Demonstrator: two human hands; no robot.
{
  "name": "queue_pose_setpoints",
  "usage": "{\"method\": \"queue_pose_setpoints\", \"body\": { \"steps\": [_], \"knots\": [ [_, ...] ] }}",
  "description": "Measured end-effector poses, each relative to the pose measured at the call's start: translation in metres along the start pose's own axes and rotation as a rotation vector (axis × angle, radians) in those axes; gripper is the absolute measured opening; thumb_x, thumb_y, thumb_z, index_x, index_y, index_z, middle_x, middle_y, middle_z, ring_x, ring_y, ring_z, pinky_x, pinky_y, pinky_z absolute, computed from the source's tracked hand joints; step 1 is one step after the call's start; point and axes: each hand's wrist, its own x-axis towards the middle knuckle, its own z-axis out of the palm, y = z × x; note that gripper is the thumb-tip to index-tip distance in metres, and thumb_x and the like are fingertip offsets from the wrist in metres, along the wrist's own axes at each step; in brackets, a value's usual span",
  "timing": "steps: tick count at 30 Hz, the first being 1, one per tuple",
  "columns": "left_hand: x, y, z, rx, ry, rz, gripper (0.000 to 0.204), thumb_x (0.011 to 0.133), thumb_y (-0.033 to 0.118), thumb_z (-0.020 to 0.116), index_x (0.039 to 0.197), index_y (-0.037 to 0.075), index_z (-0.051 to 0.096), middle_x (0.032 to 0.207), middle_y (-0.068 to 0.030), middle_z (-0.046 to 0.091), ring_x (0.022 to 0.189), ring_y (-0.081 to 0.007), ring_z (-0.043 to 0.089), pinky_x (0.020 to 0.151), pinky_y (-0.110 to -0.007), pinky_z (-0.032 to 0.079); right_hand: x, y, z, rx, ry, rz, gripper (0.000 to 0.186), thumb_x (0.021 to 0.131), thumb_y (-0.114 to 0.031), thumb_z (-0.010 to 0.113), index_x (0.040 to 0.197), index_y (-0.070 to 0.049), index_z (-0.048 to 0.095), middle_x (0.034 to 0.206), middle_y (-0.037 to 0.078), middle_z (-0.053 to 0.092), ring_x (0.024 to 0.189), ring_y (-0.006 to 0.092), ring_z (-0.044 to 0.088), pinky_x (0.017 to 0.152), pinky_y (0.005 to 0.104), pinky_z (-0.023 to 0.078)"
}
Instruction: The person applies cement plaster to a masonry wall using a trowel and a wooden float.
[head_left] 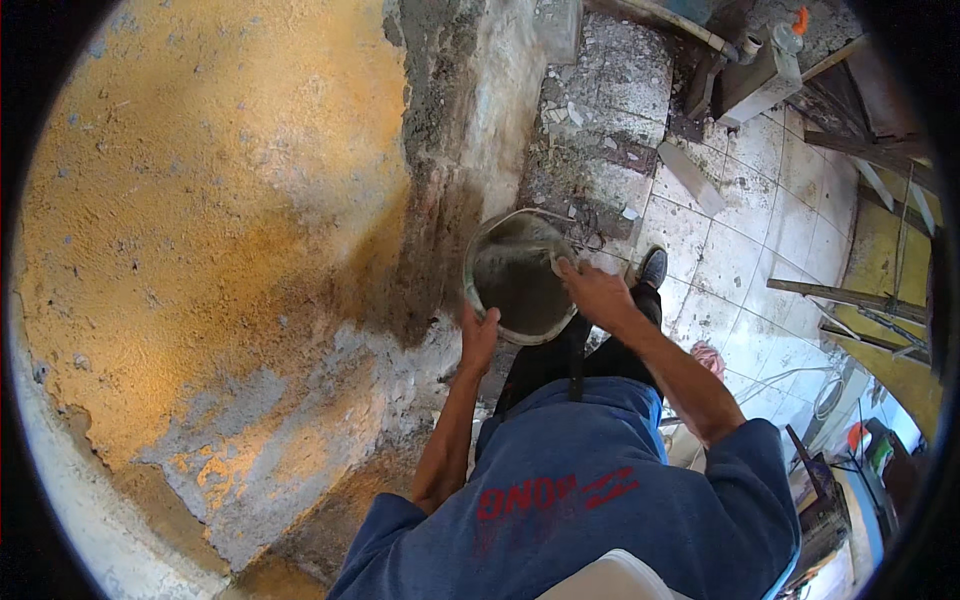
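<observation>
A round bucket (470,262) with a pale rim is in front of my legs, close to the wall. Wet grey mortar (518,290) lies inside it. My left hand (480,338) grips the near left rim, thumb over the edge. At the right rim is my right hand (597,295), its fingers closed and reaching over the inside. Something small and pale shows at those fingertips; whether it is a tool handle or part of the bucket I cannot tell. A light streak crosses the bucket's far inner side.
On the left stands a yellow wall (250,150) with peeling paint and grey patches. Broken rubble (600,120) lies along its foot. To the right are dirty white floor tiles (735,265), a loose pale block (690,178), and wooden planks (850,300).
</observation>
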Motion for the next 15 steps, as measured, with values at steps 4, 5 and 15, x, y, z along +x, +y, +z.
{"method": "queue_pose_setpoints", "body": {
  "steps": [4,5,15],
  "knots": [
    [0.023,-0.035,-0.006,0.263,0.100,0.142,0.083,0.093,0.028,0.064,0.154,-0.012,0.025,0.156,-0.0290,0.037,0.147,-0.0369,0.034,0.121,-0.040,0.024,-0.019,-0.020,0.041,-0.109,-0.050,0.040,0.032,0.093,-0.017,0.059,0.124,-0.007,0.060,0.099,0.021,0.068,0.079,0.0401,0.071,0.067,0.0521,0.058],
    [0.024,-0.033,-0.001,0.352,0.127,0.137,0.075,0.093,0.019,0.061,0.155,-0.004,0.028,0.151,-0.0231,0.043,0.137,-0.0331,0.043,0.116,-0.040,0.031,-0.026,-0.020,0.033,-0.090,-0.139,0.009,0.031,0.093,-0.018,0.059,0.122,-0.007,0.061,0.099,0.020,0.068,0.081,0.0397,0.072,0.066,0.0510,0.059],
    [0.025,-0.028,0.005,-0.362,0.304,-0.124,0.088,0.083,0.011,0.065,0.159,-0.001,0.022,0.151,-0.0211,0.042,0.139,-0.0325,0.040,0.117,-0.038,0.028,0.064,0.021,-0.129,0.545,0.374,-0.191,0.041,0.103,-0.032,0.059,0.130,-0.002,0.062,0.086,0.008,0.065,0.072,0.0204,0.064,0.065,0.0358,0.052]
  ]
}}
